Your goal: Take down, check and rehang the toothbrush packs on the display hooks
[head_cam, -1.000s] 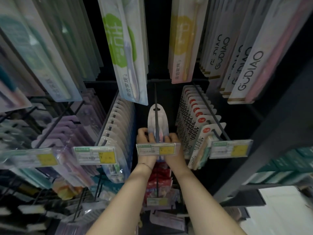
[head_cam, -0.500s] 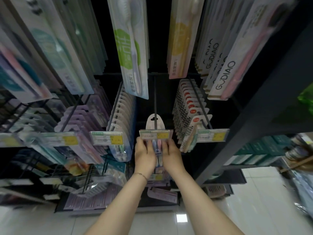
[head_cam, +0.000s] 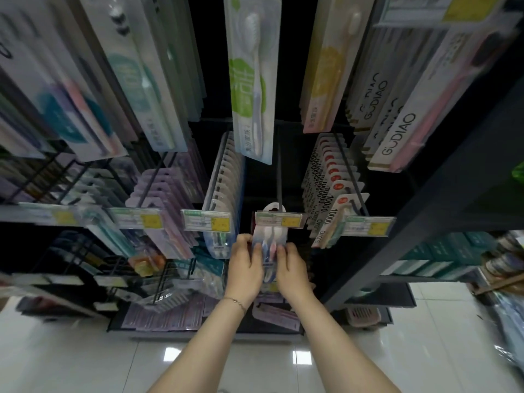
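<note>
Purple-carded packs (head_cam: 161, 188) fill a hook on the left, and next to them hangs a tight row of clear blister packs (head_cam: 224, 177). At the centre, the left hand (head_cam: 246, 263), a thin bracelet (head_cam: 234, 302) on its wrist, curls its fingers round the left edge of a two-brush toothbrush pack (head_cam: 268, 239). The pack hangs with its long axis up and down. Its rounded white tab is at the near end of the centre hook (head_cam: 279, 180), just behind the price tag (head_cam: 279, 218). The brush heads point up and the handles point down toward the tiled floor (head_cam: 85, 350). The right hand (head_cam: 292, 268) grips the pack's right edge in the same way. Further right hang packs printed 10000 (head_cam: 326, 191), and above them are GUDIAO boxes (head_cam: 397, 131).
</note>
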`<move>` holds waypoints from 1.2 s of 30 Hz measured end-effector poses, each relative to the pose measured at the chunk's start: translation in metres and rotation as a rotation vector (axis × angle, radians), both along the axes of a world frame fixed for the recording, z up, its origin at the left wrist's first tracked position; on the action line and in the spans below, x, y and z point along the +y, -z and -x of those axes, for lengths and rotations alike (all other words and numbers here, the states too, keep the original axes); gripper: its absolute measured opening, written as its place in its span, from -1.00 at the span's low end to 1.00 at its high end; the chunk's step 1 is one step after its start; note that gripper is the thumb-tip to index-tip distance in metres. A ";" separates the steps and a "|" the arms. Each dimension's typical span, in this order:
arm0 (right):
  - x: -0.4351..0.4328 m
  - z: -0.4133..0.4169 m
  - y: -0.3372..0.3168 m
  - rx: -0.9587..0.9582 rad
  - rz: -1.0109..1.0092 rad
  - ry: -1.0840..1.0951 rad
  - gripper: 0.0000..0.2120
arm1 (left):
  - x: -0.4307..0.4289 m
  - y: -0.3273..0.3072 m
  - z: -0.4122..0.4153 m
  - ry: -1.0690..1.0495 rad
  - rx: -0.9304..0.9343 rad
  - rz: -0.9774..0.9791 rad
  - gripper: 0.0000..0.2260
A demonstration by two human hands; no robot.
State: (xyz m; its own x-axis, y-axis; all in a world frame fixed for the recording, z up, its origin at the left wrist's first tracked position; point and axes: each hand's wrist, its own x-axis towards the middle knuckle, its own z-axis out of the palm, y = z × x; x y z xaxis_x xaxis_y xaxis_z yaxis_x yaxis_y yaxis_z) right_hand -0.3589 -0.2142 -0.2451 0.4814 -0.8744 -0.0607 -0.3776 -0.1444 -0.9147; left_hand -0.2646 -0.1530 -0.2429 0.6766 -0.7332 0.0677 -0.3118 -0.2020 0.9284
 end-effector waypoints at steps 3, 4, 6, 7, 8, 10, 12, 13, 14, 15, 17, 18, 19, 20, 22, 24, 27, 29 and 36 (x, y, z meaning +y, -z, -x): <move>0.004 0.002 0.001 -0.015 0.010 0.019 -0.82 | 0.003 -0.007 -0.001 0.044 0.006 -0.001 -0.93; 0.005 0.003 0.003 -0.017 0.015 0.026 -0.82 | 0.006 -0.008 0.000 0.060 0.003 -0.002 -0.91; 0.007 0.003 0.006 -0.015 0.014 0.039 -0.80 | 0.012 -0.009 0.000 0.081 -0.006 0.001 -0.85; 0.008 0.002 0.007 -0.013 0.011 0.042 -0.81 | 0.013 -0.009 -0.002 0.088 -0.009 0.006 -0.84; 0.009 0.000 0.006 -0.014 0.007 0.041 -0.81 | 0.014 -0.009 -0.003 0.096 -0.013 0.010 -0.85; 0.009 -0.003 0.003 -0.030 0.009 0.044 -0.82 | 0.012 -0.009 -0.008 0.125 -0.047 0.009 -0.89; 0.010 -0.004 0.002 -0.053 0.013 0.058 -0.82 | 0.010 -0.009 -0.012 0.157 -0.081 0.001 -0.91; 0.011 -0.004 0.002 -0.057 0.006 0.066 -0.82 | 0.010 -0.009 -0.014 0.171 -0.088 -0.001 -0.90; 0.013 -0.003 0.003 -0.058 -0.003 0.068 -0.81 | 0.011 -0.008 -0.014 0.180 -0.094 -0.005 -0.90; 0.014 -0.002 0.005 -0.052 -0.008 0.064 -0.81 | 0.014 -0.008 -0.014 0.183 -0.091 -0.006 -0.89; 0.018 -0.002 0.010 -0.028 -0.020 0.038 -0.82 | 0.022 -0.004 -0.014 0.176 -0.046 -0.015 -0.88; 0.021 -0.003 0.013 -0.003 -0.018 0.021 -0.81 | 0.027 -0.002 -0.015 0.168 -0.010 -0.020 -0.88; 0.023 -0.005 0.015 0.026 -0.014 0.001 -0.81 | 0.033 0.001 -0.017 0.156 0.029 -0.027 -0.88; 0.027 -0.008 0.016 0.048 -0.015 -0.023 -0.81 | 0.039 0.003 -0.019 0.140 0.068 -0.030 -0.89; 0.033 -0.016 0.014 0.067 -0.019 -0.084 -0.83 | 0.050 0.008 -0.025 0.095 0.125 -0.023 -0.91; 0.039 -0.026 0.013 0.076 -0.003 -0.135 -0.84 | 0.060 0.010 -0.033 0.049 0.144 -0.019 -0.93; 0.043 -0.039 0.013 0.064 0.004 -0.174 -0.82 | 0.070 0.009 -0.044 0.017 0.156 -0.030 -0.94; 0.045 -0.045 0.013 0.054 0.023 -0.175 -0.81 | 0.073 0.005 -0.050 0.006 0.140 -0.032 -0.94; 0.045 -0.061 0.009 0.008 0.018 -0.092 -0.79 | 0.069 -0.012 -0.062 -0.045 0.124 0.033 -0.92</move>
